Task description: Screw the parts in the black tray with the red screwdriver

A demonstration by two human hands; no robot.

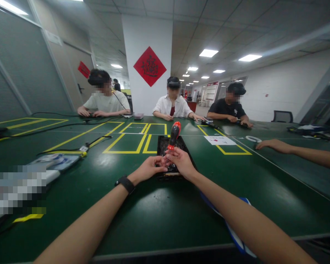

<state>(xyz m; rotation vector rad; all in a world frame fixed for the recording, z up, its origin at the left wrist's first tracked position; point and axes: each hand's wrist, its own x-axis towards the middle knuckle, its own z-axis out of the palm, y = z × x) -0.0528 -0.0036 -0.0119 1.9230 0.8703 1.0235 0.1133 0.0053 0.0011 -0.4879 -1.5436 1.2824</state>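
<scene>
Over the black tray [162, 144], the right hand [182, 162] pinches the screwdriver [175, 131], nearly straight up, and the left hand [147, 170] is bunched by its low end, holding what I cannot tell, so the work looks started but not done.

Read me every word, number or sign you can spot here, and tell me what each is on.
None can be quoted with certainty:
Red diamond on the pillar: dark brush-style writing, too blurred.
White sheet on the table: faint dark marks, too blurred.
Cable tag: too small.
Red sign on the door: too small.
Screwdriver: no lettering visible.
</scene>
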